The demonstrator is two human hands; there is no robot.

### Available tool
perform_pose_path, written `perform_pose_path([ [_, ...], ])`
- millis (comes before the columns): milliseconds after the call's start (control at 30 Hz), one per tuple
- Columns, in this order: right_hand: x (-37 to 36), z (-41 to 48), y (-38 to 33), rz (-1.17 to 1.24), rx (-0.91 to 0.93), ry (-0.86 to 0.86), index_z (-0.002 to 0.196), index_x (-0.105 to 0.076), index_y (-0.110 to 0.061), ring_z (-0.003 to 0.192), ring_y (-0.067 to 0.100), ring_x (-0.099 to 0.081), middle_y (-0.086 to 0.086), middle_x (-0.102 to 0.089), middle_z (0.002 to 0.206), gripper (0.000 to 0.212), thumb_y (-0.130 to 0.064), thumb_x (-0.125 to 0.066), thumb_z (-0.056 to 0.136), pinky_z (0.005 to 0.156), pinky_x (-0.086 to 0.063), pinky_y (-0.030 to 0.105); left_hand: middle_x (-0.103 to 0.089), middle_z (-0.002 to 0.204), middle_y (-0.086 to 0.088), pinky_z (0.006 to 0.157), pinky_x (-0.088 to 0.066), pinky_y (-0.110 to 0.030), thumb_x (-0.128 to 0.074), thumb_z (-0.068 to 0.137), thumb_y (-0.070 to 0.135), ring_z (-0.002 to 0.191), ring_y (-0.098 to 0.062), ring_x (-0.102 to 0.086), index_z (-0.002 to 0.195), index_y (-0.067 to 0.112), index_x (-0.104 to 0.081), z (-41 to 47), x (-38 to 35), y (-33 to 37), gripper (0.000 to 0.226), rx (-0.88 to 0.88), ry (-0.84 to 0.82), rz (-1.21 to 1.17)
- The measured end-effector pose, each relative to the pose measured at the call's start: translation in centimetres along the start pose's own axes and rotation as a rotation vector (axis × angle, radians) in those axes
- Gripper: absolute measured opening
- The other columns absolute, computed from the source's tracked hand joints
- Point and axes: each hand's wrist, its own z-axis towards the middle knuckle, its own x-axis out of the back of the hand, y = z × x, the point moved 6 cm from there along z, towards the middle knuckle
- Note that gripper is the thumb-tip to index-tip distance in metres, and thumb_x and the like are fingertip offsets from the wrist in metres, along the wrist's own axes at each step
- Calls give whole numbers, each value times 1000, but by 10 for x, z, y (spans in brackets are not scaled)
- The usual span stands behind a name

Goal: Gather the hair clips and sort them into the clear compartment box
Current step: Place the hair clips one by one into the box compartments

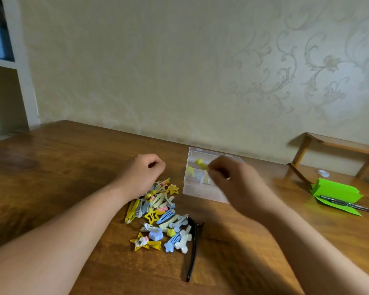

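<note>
A heap of several hair clips in yellow, blue, cream and pink lies on the wooden table. A long black clip lies along the heap's right side. The clear compartment box stands open behind the heap, with yellow clips in its far compartments. My right hand hovers over the box and pinches a yellow clip at its fingertips; the hand is blurred. My left hand rests at the heap's far end with fingers curled; whether it holds a clip is hidden.
A folded green paper with a black pen on it lies at the right. A small white cap sits behind it, below a low wooden shelf. The wall runs along the table's far edge.
</note>
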Motion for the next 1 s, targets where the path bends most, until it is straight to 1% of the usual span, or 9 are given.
perform_pose_path([
  [100, 35, 23, 47, 0, -239, 92, 97, -74, -25, 79, 15, -70, -6, -75, 84, 6, -27, -69, 99, 72, -56, 36, -76, 96, 3, 94, -55, -41, -57, 108, 33, 100, -19, -70, 99, 26, -77, 0, -1, 0, 23, -1, -8, -27],
  [233, 52, 50, 99, -154, -426, 17, 78, -79, -23, 70, 22, -68, 1, -77, 79, 12, -25, -75, 89, 61, -52, 32, -77, 95, 4, 96, -56, -44, -57, 108, 34, 99, -18, -70, 99, 27, -77, 1, -1, 0, 23, 10, -12, -20],
  [367, 40, 64, 124, -356, -490, -112, 75, -82, -18, 66, 17, -65, 1, -74, 71, 10, -26, -79, 81, 55, -46, 25, -77, 96, 2, 96, -56, -46, -56, 108, 35, 99, -18, -70, 99, 26, -77, 0, -1, 1, 24, 11, -12, -11],
  [500, 27, 77, 137, -496, -526, -203, 81, -78, -10, 64, 22, -63, 9, -77, 81, 27, -35, -79, 71, 60, -50, 29, -76, 96, 3, 97, -55, -44, -56, 109, 35, 100, -17, -69, 101, 25, -77, 0, 0, 2, 25, 11, -18, -5],
  [600, 26, 79, 133, -551, -521, -236, 75, -70, -10, 64, 21, -60, 6, -69, 74, 25, -34, -76, 75, 60, -48, 29, -76, 97, 3, 96, -55, -42, -55, 109, 35, 100, -16, -68, 102, 24, -77, 0, 0, 3, 26, 9, -16, 3],
  [700, 27, 79, 129, -579, -510, -255, 76, -67, -10, 66, 20, -60, 5, -67, 76, 23, -32, -75, 80, 61, -49, 30, -76, 97, 4, 93, -54, -36, -55, 110, 35, 99, -14, -68, 103, 24, -77, -1, 0, 4, 25, 5, -16, 11],
  [767, 28, 75, 127, -554, -511, -228, 78, -70, -10, 67, 21, -65, 6, -72, 78, 23, -33, -74, 80, 61, -52, 31, -76, 97, 5, 90, -52, -33, -55, 109, 34, 99, -13, -67, 103, 24, -77, 0, 0, 4, 25, 3, -13, 18],
  [867, 36, 63, 115, -493, -485, -103, 80, -75, -15, 75, 25, -74, 5, -76, 79, 20, -33, -68, 83, 60, -55, 31, -76, 98, 7, 87, -51, -30, -56, 109, 35, 99, -11, -67, 103, 26, -77, -1, 0, 4, 24, 7, -10, 15],
  [1000, 43, 37, 72, -280, -354, 139, 84, -75, -23, 70, 21, -70, -3, -74, 74, 19, -33, -62, 95, 65, -59, 37, -76, 100, 7, 88, -52, -31, -55, 110, 35, 100, -11, -67, 106, 26, -77, -1, 0, 5, 24, 11, -20, 26],
])
